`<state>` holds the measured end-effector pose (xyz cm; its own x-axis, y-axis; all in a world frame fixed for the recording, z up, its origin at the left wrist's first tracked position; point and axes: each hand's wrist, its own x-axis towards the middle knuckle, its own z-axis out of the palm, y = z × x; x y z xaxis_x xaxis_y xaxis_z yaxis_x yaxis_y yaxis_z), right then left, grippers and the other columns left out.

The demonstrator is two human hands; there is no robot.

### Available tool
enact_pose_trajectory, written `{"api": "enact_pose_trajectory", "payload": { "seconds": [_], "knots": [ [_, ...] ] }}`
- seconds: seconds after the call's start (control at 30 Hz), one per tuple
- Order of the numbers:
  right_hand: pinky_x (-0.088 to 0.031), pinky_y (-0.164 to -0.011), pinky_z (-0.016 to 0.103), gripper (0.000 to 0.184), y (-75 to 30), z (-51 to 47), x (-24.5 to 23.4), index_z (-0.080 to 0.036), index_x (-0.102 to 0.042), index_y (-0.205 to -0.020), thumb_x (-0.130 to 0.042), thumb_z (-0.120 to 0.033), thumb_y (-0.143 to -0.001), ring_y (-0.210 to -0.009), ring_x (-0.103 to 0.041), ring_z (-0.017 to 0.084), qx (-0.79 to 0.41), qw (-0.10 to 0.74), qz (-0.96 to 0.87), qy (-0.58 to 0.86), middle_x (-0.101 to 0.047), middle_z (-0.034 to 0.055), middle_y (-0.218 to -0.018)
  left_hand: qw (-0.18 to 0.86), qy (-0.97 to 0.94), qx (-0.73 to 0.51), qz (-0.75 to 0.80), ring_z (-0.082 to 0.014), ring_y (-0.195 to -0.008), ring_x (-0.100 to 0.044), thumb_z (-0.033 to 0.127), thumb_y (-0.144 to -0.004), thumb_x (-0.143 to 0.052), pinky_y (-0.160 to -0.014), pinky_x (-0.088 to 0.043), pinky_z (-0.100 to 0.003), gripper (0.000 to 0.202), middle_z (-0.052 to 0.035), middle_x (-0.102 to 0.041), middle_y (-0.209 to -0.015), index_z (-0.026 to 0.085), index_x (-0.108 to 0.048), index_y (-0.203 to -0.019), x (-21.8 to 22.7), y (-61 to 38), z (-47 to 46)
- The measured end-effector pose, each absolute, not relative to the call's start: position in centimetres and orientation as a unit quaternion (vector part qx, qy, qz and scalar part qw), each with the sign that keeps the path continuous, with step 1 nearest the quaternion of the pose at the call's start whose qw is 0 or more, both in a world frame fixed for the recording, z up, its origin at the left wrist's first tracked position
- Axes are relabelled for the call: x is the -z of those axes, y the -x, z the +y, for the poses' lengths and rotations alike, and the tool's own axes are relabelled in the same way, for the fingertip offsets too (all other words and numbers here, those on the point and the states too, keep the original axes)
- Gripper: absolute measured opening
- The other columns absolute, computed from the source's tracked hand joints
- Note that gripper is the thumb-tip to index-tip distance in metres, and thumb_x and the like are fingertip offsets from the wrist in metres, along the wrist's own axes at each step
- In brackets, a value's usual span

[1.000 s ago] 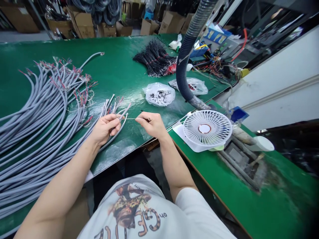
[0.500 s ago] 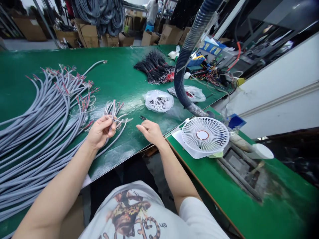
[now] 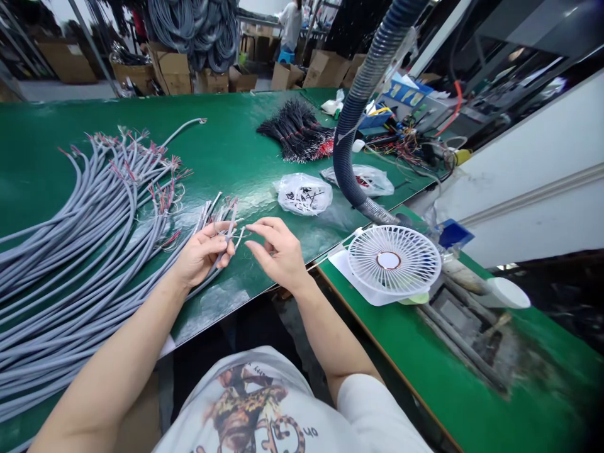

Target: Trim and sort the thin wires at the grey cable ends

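My left hand [image 3: 206, 250] is closed on a grey cable [image 3: 230, 231], pinched near its stripped end between thumb and fingers. Thin pale wires [image 3: 240, 235] fan out from that end toward the right. Just across from them is my right hand [image 3: 277, 251], its thumb and forefinger parted around the wire tips; nothing shows between them. Behind and left of my left hand, more grey cables with bare red and white wires [image 3: 163, 196] lie in a thick bundle [image 3: 94, 251] over the green table [image 3: 226, 138].
Clear plastic bags of small parts [image 3: 304, 194] lie beyond my right hand. A bunch of black wires [image 3: 297, 132] sits farther back. A ribbed hose [image 3: 346, 138] hangs down beside a white fan [image 3: 394, 259] on the right-hand table. Cardboard boxes and a person stand in the background.
My right hand has moved left to the wire ends and its fingers have spread. The dark tool tip beside it is out of sight. My left hand has shifted slightly right with the cable.
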<state>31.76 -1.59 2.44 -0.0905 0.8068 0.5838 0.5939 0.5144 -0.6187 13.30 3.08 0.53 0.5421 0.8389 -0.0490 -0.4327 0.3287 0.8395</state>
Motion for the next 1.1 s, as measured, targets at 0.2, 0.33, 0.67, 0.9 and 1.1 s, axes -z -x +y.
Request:
{"api": "enact_pose_trajectory", "payload": {
  "seconds": [0.2,0.33,0.67,0.9,1.1],
  "knots": [
    [-0.052,-0.074,0.024,0.018,-30.7,-0.5,-1.5,-0.017,-0.070,-0.093,-0.052,-0.019,-0.090,-0.081,-0.064,0.013,-0.124,0.457,-0.771,0.426,-0.069,0.0064,-0.090,0.777,-0.441,-0.389,0.225,-0.0095,-0.045,-0.056,0.023,-0.075,-0.070,-0.043,-0.041,-0.017,0.042,-0.0020,-0.067,-0.065,0.014,-0.053,-0.113,-0.2,-13.3,3.0],
    [-0.051,-0.074,0.024,0.018,-30.8,-0.2,-0.8,-0.017,-0.070,-0.086,-0.052,-0.018,-0.090,-0.077,-0.064,0.012,-0.162,0.463,-0.768,0.412,-0.069,0.0043,-0.081,0.758,-0.486,-0.382,0.208,-0.0071,-0.043,-0.052,0.028,-0.075,-0.072,-0.040,-0.035,-0.015,0.047,-0.0012,-0.067,-0.067,0.015,-0.053,-0.116,0.0,-13.2,2.9],
    [-0.040,-0.054,0.024,0.026,-35.1,-2.7,-0.4,-0.017,-0.066,-0.102,-0.058,-0.034,-0.084,-0.053,-0.044,0.008,-0.235,0.481,-0.623,0.570,-0.059,0.0028,-0.085,0.371,-0.807,-0.398,0.229,-0.0112,-0.074,-0.066,0.016,-0.085,-0.060,-0.076,-0.050,-0.022,0.051,-0.0015,-0.073,-0.083,0.019,-0.046,-0.134,-2.3,-13.1,0.3],
    [-0.040,-0.065,0.026,0.038,-36.5,-3.5,-0.2,-0.020,-0.057,-0.100,-0.036,-0.051,-0.094,-0.064,-0.052,0.014,-0.263,0.348,-0.635,0.637,-0.054,-0.0009,-0.070,0.220,-0.864,-0.406,0.201,-0.0104,-0.070,-0.066,0.014,-0.085,-0.059,-0.070,-0.051,-0.020,0.052,-0.0011,-0.073,-0.085,0.021,-0.044,-0.135,-1.3,-13.2,0.4],
    [-0.039,-0.063,0.025,0.032,-36.0,-3.6,-0.3,-0.021,-0.056,-0.088,-0.034,-0.042,-0.096,-0.060,-0.049,0.013,-0.250,0.356,-0.639,0.634,-0.050,-0.0020,-0.065,0.314,-0.824,-0.409,0.234,-0.0119,-0.071,-0.066,0.018,-0.086,-0.059,-0.067,-0.050,-0.021,0.047,-0.0026,-0.072,-0.084,0.021,-0.048,-0.132,-1.3,-13.3,0.4]
  ]
}}
